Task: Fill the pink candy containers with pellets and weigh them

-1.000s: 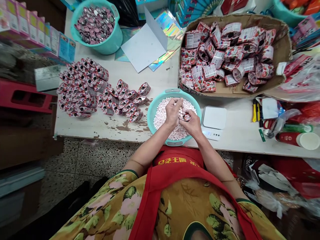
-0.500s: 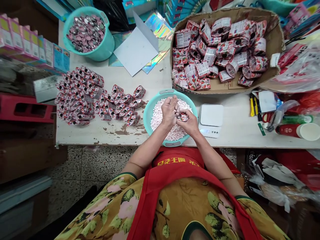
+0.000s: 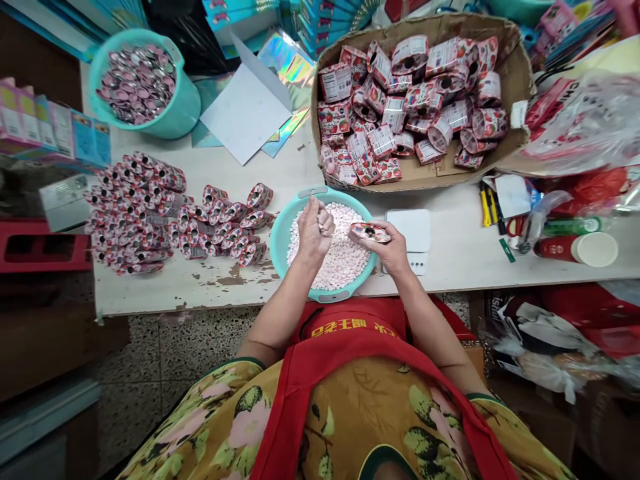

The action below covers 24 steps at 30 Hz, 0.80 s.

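My right hand (image 3: 391, 252) grips a small printed candy container (image 3: 369, 232), its top with a dark round hole turned up. It is over the right rim of a turquoise basin (image 3: 281, 248). Many small pale pink candies (image 3: 340, 263) fill the basin. My left hand (image 3: 314, 232) is a closed fist above the candies, thumb on top; what the fingers enclose is hidden. A gap separates the two hands. A white digital scale (image 3: 411, 230) sits just right of the basin, partly behind my right hand.
Matching containers (image 3: 135, 213) stand in rows on the left of the table (image 3: 280, 177). More fill a cardboard box (image 3: 420, 180) at the back. A turquoise bucket (image 3: 185, 100) holds round metallic pink lids. Cutters (image 3: 487, 207) and a paper cup (image 3: 575, 248) lie at right.
My hands have come apart: the right one has moved right with the container, away from the left fist. The whole view has shifted slightly.
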Each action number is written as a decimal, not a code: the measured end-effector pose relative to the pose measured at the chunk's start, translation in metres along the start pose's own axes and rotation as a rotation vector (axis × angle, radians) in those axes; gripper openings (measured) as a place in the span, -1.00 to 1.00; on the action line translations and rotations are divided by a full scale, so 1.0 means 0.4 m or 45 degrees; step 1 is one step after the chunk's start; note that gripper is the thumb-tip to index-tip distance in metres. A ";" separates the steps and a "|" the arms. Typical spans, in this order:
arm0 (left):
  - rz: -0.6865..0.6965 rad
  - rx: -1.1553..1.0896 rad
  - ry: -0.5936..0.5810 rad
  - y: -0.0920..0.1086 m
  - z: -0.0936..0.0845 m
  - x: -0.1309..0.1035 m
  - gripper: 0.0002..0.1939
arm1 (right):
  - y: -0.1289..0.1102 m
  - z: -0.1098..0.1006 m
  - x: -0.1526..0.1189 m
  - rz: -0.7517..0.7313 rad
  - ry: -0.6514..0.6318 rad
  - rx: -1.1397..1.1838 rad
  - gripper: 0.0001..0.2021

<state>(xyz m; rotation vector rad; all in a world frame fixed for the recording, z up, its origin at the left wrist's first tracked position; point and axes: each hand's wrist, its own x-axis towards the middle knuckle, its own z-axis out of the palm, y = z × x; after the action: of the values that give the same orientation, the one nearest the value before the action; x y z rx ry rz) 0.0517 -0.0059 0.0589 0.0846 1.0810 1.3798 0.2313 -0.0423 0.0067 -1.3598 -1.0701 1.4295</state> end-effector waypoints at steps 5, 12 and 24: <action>0.050 0.089 -0.007 -0.067 0.037 -0.017 -0.53 | -0.001 -0.040 -0.005 -0.111 0.008 -0.173 -0.55; 0.197 0.278 -0.043 -0.135 0.107 -0.048 -0.47 | -0.014 0.023 0.000 -0.193 -0.090 -0.379 -0.69; 0.501 1.579 0.085 -0.093 -0.145 0.081 -0.74 | 0.104 -0.221 0.014 -0.080 0.424 -0.324 -0.59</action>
<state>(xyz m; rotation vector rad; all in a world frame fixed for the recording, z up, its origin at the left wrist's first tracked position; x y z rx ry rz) 0.0355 -0.0202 -0.0141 1.2011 1.9036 0.8387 0.3184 -0.0458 -0.0380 -1.6611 -1.0853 0.9997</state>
